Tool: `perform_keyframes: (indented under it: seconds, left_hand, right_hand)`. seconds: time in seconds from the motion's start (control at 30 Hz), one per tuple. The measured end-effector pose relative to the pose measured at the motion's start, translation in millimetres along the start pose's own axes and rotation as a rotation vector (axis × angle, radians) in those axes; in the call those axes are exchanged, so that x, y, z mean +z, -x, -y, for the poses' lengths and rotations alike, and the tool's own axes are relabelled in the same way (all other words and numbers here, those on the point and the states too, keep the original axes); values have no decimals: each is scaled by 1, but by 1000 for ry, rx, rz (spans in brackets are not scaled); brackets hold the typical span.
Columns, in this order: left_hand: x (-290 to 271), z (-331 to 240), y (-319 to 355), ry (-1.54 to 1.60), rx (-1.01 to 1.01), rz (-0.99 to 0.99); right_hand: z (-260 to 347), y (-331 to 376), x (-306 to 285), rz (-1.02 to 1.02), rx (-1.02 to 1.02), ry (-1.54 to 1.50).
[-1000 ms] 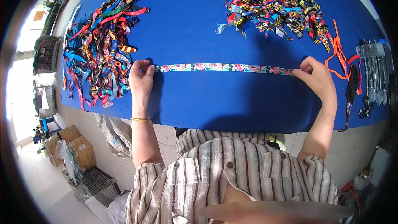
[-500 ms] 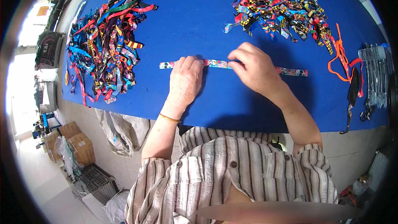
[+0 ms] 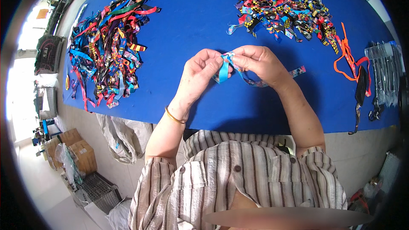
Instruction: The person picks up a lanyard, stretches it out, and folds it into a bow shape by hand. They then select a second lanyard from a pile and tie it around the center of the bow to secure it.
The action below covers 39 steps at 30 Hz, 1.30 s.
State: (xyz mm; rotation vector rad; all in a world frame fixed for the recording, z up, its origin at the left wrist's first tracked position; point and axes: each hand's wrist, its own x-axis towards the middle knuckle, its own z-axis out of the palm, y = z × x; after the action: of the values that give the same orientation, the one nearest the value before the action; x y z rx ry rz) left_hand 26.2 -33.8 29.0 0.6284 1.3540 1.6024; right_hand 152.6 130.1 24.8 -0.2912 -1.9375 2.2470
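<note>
Both hands hold one printed ribbon strip (image 3: 257,83) above the blue table (image 3: 179,30). My left hand (image 3: 200,69) pinches it between thumb and fingers, with a plain blue end hanging below. Close beside it, my right hand (image 3: 260,63) pinches the same strip with thumb and forefinger. From there the strip sags in a curve under the right hand, and its patterned far end shows past the right wrist. The exact fold between the fingertips is too small to tell.
A tangled pile of colourful ribbons (image 3: 108,51) lies at the left. A larger heap of patterned strips (image 3: 285,4) spreads at the far right. Orange cord (image 3: 347,59) and clear plastic packets (image 3: 383,72) lie by the right edge. Cardboard boxes (image 3: 81,155) stand on the floor, lower left.
The strip lay flat and straight under my hands before. Now it is lifted and bent, pinched by both hands, which have come together; its right end has shifted left.
</note>
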Motion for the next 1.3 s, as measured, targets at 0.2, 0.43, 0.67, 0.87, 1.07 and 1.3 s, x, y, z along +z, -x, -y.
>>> perform_keyframes:
  seconds: [0.2,0.43,0.67,0.87,1.07,1.3]
  left_hand:
    - [4,3,-23,124,-12,81]
    - [9,9,-34,232,-47,54]
    - [11,16,-34,103,-25,26]
    - [12,18,-34,79,-59,17]
    - [10,21,-33,148,-96,31]
    - [7,26,-33,102,-33,69]
  right_hand:
    - [2,5,-10,-118,46,-49]
    - [9,10,-16,-87,90,-149]
    - [1,5,-14,-107,119,-202]
    - [-14,1,-15,-166,73,-152]
    - [-16,2,-10,-190,31,-10]
    - [-5,4,-12,-233,13,63]
